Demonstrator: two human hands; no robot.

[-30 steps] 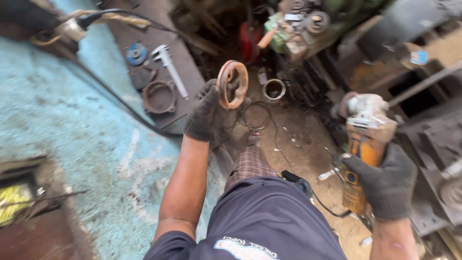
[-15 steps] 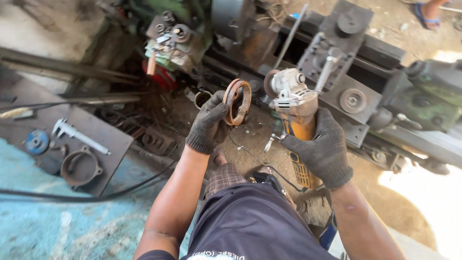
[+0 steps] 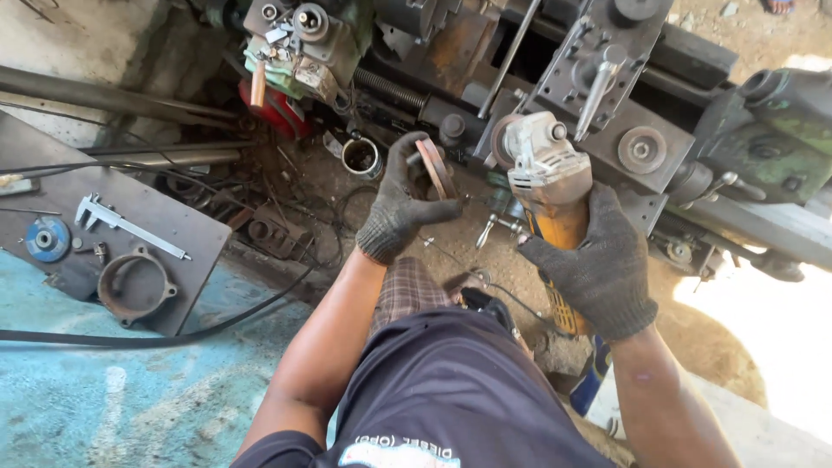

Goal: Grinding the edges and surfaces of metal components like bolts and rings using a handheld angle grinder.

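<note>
I see dark knit cloth gloves (image 3: 598,269); rusty rough metal ring (image 3: 436,169); grinder (image 3: 550,186) with matt grey metal head, yellow plastic body.

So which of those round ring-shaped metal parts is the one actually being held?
The rusty ring pinched edge-on in the left hand. The darker flanged ring lies flat on the grey plate, untouched.

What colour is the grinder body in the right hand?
Yellow-orange, with a grey metal head; the angle grinder shows best in the head view.
</note>
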